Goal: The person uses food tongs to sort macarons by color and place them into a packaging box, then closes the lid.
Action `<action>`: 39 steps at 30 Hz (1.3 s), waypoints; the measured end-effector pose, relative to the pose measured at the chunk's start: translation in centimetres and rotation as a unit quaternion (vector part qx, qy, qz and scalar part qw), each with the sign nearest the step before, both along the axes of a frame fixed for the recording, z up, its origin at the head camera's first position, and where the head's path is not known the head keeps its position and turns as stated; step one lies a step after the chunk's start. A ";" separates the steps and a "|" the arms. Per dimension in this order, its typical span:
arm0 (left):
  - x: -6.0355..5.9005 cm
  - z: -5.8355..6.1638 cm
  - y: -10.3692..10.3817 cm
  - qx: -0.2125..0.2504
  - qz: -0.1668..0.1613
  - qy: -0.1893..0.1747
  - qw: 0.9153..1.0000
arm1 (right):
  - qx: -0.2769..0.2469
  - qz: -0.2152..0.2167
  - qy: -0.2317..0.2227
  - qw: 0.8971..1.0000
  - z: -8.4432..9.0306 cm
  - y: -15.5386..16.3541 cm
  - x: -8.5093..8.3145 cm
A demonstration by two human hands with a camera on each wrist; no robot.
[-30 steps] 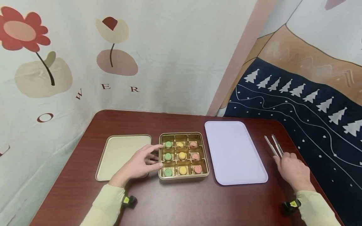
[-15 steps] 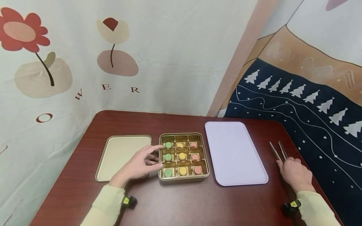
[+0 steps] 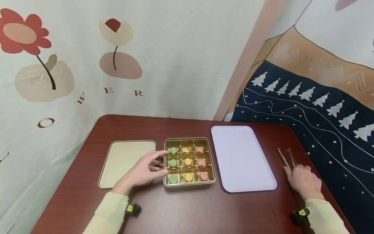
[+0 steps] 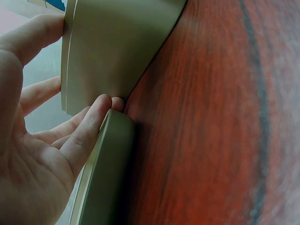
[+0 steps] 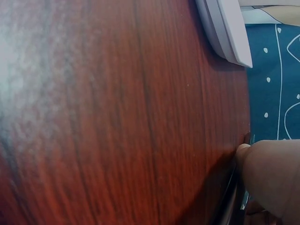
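A square gold tin [image 3: 190, 185] stands mid-table, its gold insert split into several compartments. Green macarons [image 3: 173, 163] fill the left column, yellow macarons [image 3: 188, 162] the middle and pink macarons [image 3: 204, 176] the right. My left hand [image 3: 143, 170] touches the tin's left side, thumb and forefinger at the rim. In the left wrist view other fingertips rest low against the tin's wall [image 4: 112, 47], beside the lid [image 4: 110, 164]. At the right, my right hand [image 3: 304, 182] grips metal tongs [image 3: 284, 159], whose tips point away, spread apart. In the right wrist view the tongs [image 5: 228, 206] lie low by the tabletop.
Left of the tin lies its gold lid [image 3: 125, 159], partly under my left hand in the head view. A pale lilac tray [image 3: 242, 159] lies between the tin and the tongs. The dark red table [image 3: 187, 211] ends at printed cloth hangings [image 3: 181, 65].
My right hand and the tongs have shifted slightly to the right and nearer to me, and the tongs have turned a little. My left hand stays at the tin.
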State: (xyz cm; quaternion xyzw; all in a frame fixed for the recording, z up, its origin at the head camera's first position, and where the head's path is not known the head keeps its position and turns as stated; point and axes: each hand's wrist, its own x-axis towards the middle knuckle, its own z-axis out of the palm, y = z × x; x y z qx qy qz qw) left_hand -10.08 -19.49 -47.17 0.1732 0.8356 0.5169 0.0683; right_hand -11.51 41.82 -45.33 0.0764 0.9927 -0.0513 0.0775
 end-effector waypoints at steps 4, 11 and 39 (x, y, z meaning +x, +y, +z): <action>0.0 0.1 0.0 0.000 0.001 -0.001 1.000 | 0.001 -0.003 0.008 1.000 0.0 -0.1 0.1; 0.0 0.3 0.0 0.004 0.001 0.000 1.000 | 0.010 -0.001 0.033 0.999 0.2 -0.3 0.3; -0.1 0.6 -0.2 -0.017 -0.004 0.003 1.000 | -0.110 0.089 0.249 0.958 2.0 -7.4 -0.6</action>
